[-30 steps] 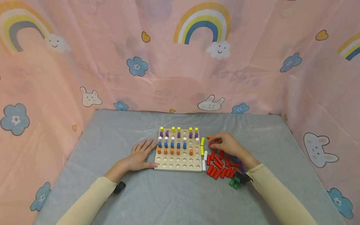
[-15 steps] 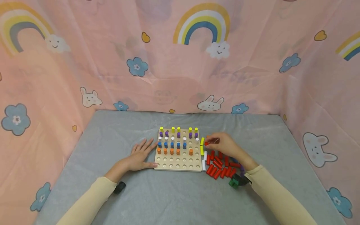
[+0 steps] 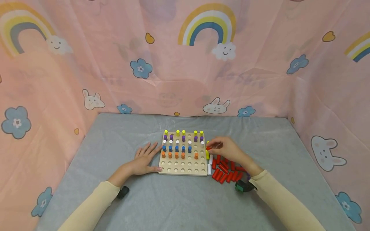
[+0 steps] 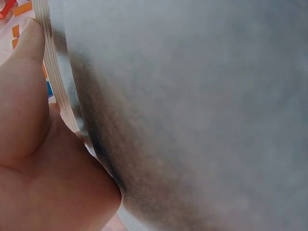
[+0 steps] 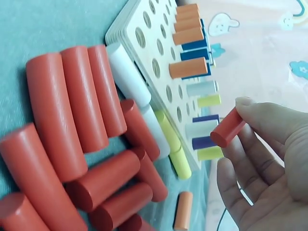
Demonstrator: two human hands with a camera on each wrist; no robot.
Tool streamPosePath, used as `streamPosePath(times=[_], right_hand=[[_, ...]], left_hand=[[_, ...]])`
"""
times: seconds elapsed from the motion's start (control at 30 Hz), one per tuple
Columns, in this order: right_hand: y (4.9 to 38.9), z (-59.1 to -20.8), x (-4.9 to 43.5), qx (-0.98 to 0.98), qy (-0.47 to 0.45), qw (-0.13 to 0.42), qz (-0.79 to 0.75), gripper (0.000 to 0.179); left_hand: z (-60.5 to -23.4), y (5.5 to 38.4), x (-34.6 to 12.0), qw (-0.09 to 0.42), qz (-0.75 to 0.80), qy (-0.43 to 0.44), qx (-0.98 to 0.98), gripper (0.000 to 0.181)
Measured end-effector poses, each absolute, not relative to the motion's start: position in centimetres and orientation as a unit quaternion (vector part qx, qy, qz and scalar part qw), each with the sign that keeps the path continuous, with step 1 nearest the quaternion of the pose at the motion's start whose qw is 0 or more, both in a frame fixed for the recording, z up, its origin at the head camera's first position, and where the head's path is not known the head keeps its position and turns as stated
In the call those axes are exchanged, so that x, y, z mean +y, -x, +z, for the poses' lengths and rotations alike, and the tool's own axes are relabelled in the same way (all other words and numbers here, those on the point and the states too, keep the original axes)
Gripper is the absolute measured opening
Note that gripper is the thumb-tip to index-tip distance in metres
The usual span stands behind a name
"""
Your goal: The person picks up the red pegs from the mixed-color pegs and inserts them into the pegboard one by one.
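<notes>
My right hand [image 3: 228,149] pinches a red peg [image 5: 228,129] between thumb and fingertips, close to the right edge of the wooden pegboard [image 3: 182,170]. Rows of upright yellow, purple, white, blue and orange pegs [image 5: 187,68] stand in the board, with gaps between some of them. The two rows of holes nearest me hold no pegs. My left hand [image 3: 144,162] lies with fingers spread at the board's left side, its thumb on the front left corner. In the left wrist view, the thumb [image 4: 30,43] rests against the board's layered edge.
Loose red pegs [image 3: 222,171] lie in a pile right of the board. White pegs [image 5: 129,74] and yellow pegs [image 5: 180,162] line its right edge, and an orange peg [image 5: 183,211] lies beyond. Green pegs [image 3: 239,187] sit by my right wrist. A patterned pink cloth surrounds the grey table [image 3: 173,205].
My right hand has carried the red peg left, from over the loose pegs to beside the board's right edge. The left hand stays where it was.
</notes>
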State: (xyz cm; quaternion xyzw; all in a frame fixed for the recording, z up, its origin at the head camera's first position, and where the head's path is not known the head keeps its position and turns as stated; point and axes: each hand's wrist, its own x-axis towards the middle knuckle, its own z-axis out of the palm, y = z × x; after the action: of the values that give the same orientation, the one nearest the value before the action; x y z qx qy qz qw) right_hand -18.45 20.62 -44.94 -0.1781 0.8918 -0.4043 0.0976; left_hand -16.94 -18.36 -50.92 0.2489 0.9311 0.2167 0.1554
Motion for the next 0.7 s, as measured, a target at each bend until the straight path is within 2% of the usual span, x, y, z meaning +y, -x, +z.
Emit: streamPosePath(times=[0.7], right_hand=[[17.4,-44.5,17.7,0.859,0.166,0.101,-0.474,0.018]], left_hand=[[-50.7,16.8,-18.3,0.159,0.219,-0.248,0.930,0.096]])
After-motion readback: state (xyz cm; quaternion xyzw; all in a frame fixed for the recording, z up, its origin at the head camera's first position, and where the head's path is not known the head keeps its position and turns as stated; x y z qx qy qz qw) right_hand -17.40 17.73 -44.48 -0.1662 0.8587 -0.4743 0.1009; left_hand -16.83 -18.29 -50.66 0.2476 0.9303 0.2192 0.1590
